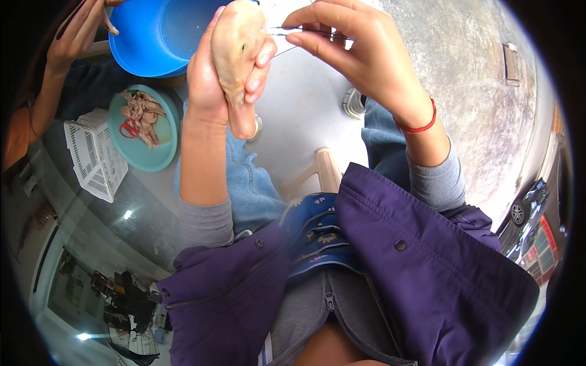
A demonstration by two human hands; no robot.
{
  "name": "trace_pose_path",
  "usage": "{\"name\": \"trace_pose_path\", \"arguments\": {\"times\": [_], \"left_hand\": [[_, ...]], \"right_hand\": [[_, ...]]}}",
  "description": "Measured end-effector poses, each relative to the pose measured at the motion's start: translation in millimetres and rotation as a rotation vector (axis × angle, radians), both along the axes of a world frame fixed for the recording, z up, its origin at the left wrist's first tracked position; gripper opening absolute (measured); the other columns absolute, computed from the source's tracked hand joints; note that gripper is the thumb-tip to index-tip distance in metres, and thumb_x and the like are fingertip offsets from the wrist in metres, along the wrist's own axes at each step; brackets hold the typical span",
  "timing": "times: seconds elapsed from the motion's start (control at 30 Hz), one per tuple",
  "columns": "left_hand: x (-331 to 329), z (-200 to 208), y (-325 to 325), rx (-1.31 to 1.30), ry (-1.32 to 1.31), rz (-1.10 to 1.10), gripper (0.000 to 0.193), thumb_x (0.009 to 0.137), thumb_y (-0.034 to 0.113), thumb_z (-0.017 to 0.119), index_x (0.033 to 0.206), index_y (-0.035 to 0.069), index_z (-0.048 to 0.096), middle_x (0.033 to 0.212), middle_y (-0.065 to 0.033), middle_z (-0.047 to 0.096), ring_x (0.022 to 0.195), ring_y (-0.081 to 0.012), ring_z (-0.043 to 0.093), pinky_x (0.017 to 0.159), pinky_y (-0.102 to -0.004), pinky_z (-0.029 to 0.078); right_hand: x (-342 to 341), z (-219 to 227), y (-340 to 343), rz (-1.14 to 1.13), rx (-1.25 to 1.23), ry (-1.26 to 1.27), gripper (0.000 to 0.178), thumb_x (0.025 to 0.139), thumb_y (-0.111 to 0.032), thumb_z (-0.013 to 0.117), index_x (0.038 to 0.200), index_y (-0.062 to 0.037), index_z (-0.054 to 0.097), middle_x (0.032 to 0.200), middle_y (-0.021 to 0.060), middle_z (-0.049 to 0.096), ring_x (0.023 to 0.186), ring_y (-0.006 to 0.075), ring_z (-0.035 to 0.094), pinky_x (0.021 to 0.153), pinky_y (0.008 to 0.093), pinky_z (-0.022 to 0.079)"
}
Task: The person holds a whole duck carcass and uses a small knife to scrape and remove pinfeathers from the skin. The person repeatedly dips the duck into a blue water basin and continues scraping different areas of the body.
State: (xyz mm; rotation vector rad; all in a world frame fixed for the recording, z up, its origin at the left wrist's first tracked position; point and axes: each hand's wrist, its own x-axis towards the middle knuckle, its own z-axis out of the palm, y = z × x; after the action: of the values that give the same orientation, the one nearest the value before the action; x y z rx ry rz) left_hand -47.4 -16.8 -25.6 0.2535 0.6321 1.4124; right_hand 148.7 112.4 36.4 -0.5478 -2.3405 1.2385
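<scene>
My left hand [206, 79] is wrapped around a pale plucked piece of poultry [232, 49]. Its rounded end faces up, with a small dark slit in its side, and it narrows downward past my palm. From the right, my right hand [366, 52] pinches dark metal tweezers [305, 30] between thumb and fingers. Their tips reach the poultry's right side; whether they grip anything there is too small to tell. Just beyond my left hand stands a blue tub [143, 46], partly hidden by my hand and the poultry.
Left of my forearm, a green basin [165, 155] holds pale poultry pieces [141, 113] and red-handled scissors [129, 128]. Beside it is a white plastic basket [97, 155]. A co-worker's hand [82, 30] is at the tub's left. A beige stool [326, 168] shows between my knees.
</scene>
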Motion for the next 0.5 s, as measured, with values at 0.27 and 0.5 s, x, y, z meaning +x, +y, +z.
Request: {"name": "trace_pose_path", "arguments": {"times": [0.27, 0.5], "left_hand": [[-3.9, -2.4, -2.8, -0.040, 0.018, 0.006, 0.055, 0.111, 0.043, 0.034, 0.116, -0.010, 0.048, 0.088, -0.0159, 0.054, 0.048, -0.0127, 0.055, 0.035, -0.0218, 0.048], [-5.4, -5.9, -2.4, 0.018, -0.049, -0.023, 0.055, 0.110, 0.042, 0.035, 0.122, -0.011, 0.048, 0.090, -0.0160, 0.055, 0.050, -0.0135, 0.056, 0.036, -0.0221, 0.047]], "right_hand": [[-1.7, -4.8, -3.9, 0.014, 0.171, 0.090, 0.014, 0.088, -0.005, 0.077, 0.102, -0.0031, 0.073, 0.089, 0.0125, 0.068, 0.076, 0.0306, 0.069, 0.067, 0.0357, 0.055], [-4.0, -6.0, -6.5, -0.005, 0.146, 0.116, 0.013, 0.087, -0.004, 0.077, 0.100, -0.0023, 0.073, 0.088, 0.0120, 0.069, 0.075, 0.0297, 0.070, 0.066, 0.0348, 0.056]]}}
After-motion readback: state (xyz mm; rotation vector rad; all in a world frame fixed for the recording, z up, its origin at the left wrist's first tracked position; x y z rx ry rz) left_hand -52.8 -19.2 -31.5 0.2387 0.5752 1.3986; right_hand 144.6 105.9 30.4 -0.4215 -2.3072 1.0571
